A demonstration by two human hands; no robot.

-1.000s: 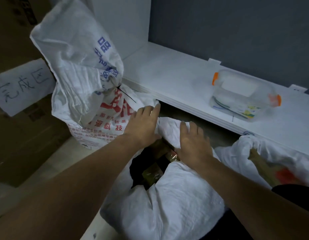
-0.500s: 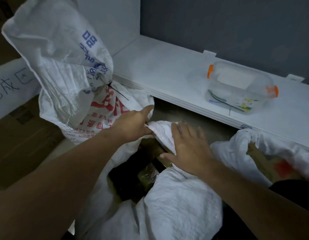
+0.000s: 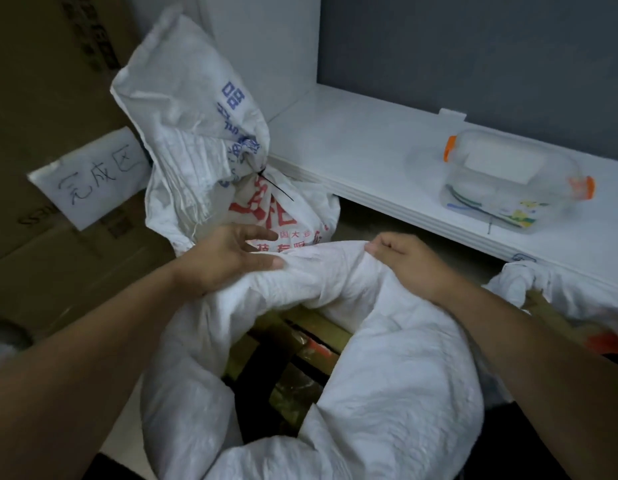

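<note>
A white woven sack [image 3: 387, 393] lies open in front of me, with dark and olive packets [image 3: 293, 355] showing inside its mouth. My left hand [image 3: 228, 258] holds the far rim of the sack on the left, thumb over the fabric. My right hand [image 3: 404, 261] grips the same rim on the right, its fingers curled round a bunched fold. Both hands hold the rim raised above the contents.
A tied white sack [image 3: 214, 161] with red and blue print stands behind, closed with a black tie. A white shelf [image 3: 370, 161] carries a clear plastic box [image 3: 508, 185] with orange clips. Cardboard boxes [image 3: 58, 254] with a handwritten paper sign [image 3: 93, 178] are on the left. Another white sack [image 3: 560, 292] lies on the right.
Both hands have taken hold of the sack's far rim and lifted it toward me. The right hand went from lying flat on the fabric to gripping it.
</note>
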